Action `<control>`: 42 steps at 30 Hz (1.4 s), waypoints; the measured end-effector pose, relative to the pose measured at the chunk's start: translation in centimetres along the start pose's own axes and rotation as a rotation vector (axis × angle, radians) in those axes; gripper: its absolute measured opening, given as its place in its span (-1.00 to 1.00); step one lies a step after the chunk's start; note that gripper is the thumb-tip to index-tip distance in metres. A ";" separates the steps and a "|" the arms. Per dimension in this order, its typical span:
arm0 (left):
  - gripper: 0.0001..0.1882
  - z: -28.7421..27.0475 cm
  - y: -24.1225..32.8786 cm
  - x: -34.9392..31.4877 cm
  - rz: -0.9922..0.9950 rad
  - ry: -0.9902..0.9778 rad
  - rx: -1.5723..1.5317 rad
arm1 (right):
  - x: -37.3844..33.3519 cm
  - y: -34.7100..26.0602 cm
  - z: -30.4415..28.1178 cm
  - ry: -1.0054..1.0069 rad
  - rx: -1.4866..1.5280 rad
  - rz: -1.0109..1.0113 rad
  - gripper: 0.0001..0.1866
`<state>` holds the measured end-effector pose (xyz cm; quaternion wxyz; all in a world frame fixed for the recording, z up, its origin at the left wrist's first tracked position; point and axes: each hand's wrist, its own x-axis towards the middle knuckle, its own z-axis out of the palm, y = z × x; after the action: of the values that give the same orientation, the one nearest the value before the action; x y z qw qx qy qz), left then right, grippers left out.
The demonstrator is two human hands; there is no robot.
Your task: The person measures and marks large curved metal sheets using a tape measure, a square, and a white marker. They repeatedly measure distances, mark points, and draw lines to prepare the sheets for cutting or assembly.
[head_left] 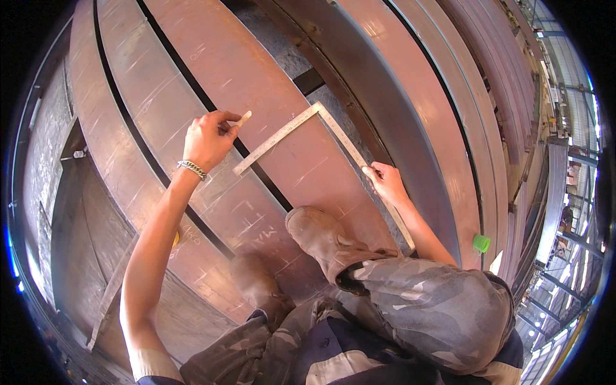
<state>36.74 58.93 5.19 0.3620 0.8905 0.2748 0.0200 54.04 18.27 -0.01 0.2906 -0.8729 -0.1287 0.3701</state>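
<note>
Bright hall framework (571, 231) curves along the right-hand side, beside rows of long, reddish-brown steel lengths (215, 38) parted by dark gaps. Two brown boots (317, 236) stand on the steel. Just ahead of them lies a pale L-shaped square (344, 142), its shorter arm reaching across one gap. Right hand (389, 184): fingers curled in, thumb on the square's longer arm. Left hand (212, 138) (a chain bracelet (192, 169) circles its wrist) hovers near the shorter arm, fingertips pinching a small pale stick (244, 119).
</note>
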 end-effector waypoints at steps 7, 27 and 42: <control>-0.77 0.4 -0.2 0.3 -0.004 -0.012 0.028 | 2.1 -0.2 0.5 0.311 0.044 -0.075 -0.57; -0.74 -0.5 -2.3 0.4 -0.090 0.081 -0.045 | 0.5 2.1 2.2 0.059 0.301 -0.008 -0.59; -0.74 0.6 -3.3 0.9 -0.093 0.027 -0.056 | -1.1 4.6 2.2 0.104 0.051 0.021 -0.65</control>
<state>36.07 60.92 2.45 0.3837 0.8659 0.3203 0.0230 51.71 14.97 -3.38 0.3150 -0.8846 -0.0950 0.3304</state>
